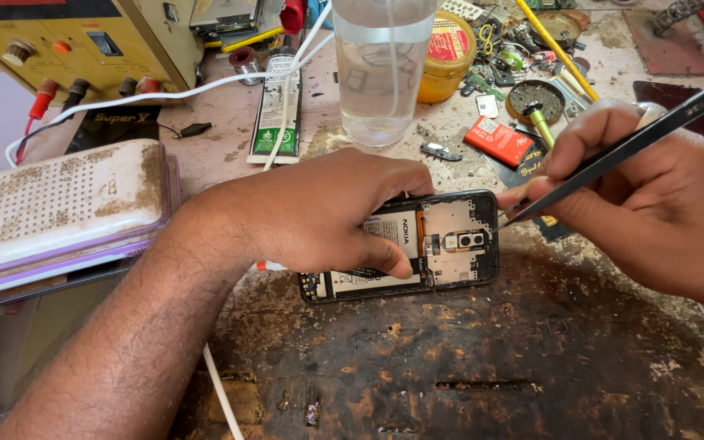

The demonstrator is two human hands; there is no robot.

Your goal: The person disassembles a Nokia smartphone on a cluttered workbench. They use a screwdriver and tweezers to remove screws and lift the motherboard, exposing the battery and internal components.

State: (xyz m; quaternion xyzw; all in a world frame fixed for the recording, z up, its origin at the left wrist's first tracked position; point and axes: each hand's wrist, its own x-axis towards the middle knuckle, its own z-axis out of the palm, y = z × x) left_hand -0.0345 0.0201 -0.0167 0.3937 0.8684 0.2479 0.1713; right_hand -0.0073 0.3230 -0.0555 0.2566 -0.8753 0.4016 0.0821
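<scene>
The right hand (pixel 653 204) pinches a pair of black tweezers (pixel 613 155) between thumb and fingers, closed firmly on them. The tweezers slope down to the left, and their tip sits at the right end of an opened phone (pixel 450 244), just beside the camera part; whether the tip touches the phone I cannot tell. The left hand (pixel 327 216) lies flat over the left half of the phone and presses it down, fingers closed around its upper edge and the thumb resting on the battery (pixel 389 232).

The phone lies with its back cover off, near the middle of the worktop (pixel 466 358), long side parallel to the front edge. The worktop here is dark, worn and stained.

Behind the phone, towards the back edge, stands 1 clear plastic bottle (pixel 380 69), and just to its right a yellow round tin (pixel 448 53). Left of the bottle lies a flat tube (pixel 275 110) with green and white print, with a white cable (pixel 205 85) running across it. In the back left corner sits a yellow power supply (pixel 67 45) with red plugs. At the left edge rests a dirty white and purple box (pixel 59 208). At the back right there is a small red box (pixel 499 138) and many small tools and parts, too cluttered to tell apart
</scene>
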